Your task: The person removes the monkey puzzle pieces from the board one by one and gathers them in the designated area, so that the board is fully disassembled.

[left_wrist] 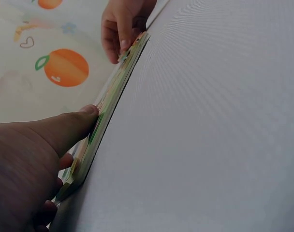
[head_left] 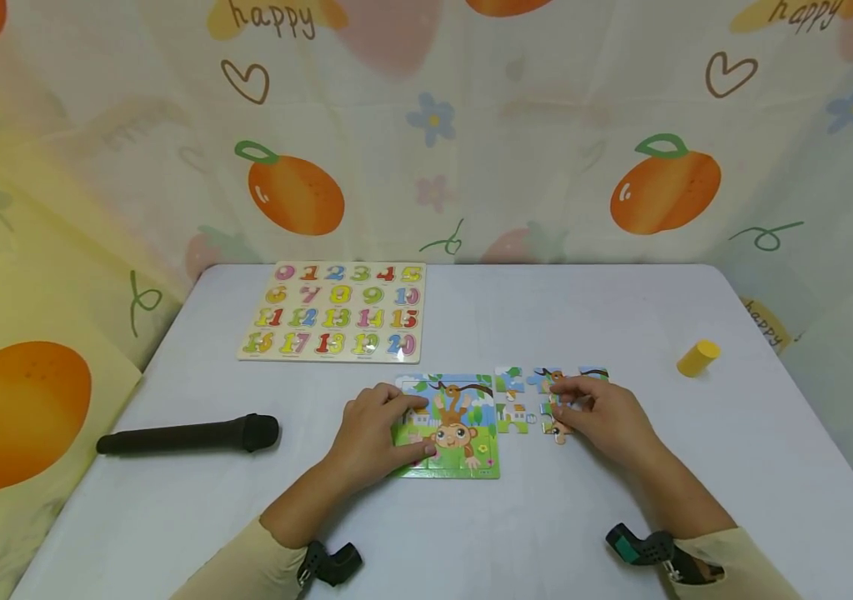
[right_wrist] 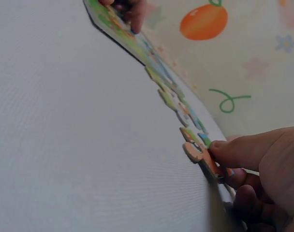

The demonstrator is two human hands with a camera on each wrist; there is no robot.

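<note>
A square monkey puzzle board (head_left: 471, 454) lies near the middle of the table. My left hand (head_left: 377, 429) rests on its left side, thumb and index finger on the picture. In the left wrist view the left thumb (left_wrist: 74, 124) presses on the board's face. To the right of the board, my right hand (head_left: 609, 417) pinches an orange-brown puzzle piece (right_wrist: 210, 164) low over the table, partly hidden by the fingers. Several loose puzzle pieces (head_left: 510, 417) with sky, house and branch prints lie between the board and the right hand.
A number board (head_left: 336, 306) with colourful numerals lies behind the puzzle, to the left. A black microphone (head_left: 186, 435) lies on the left of the white table (head_left: 546, 533). A small yellow cylinder (head_left: 698, 358) is at the right. A fruit-print cloth (head_left: 501, 183) hangs behind.
</note>
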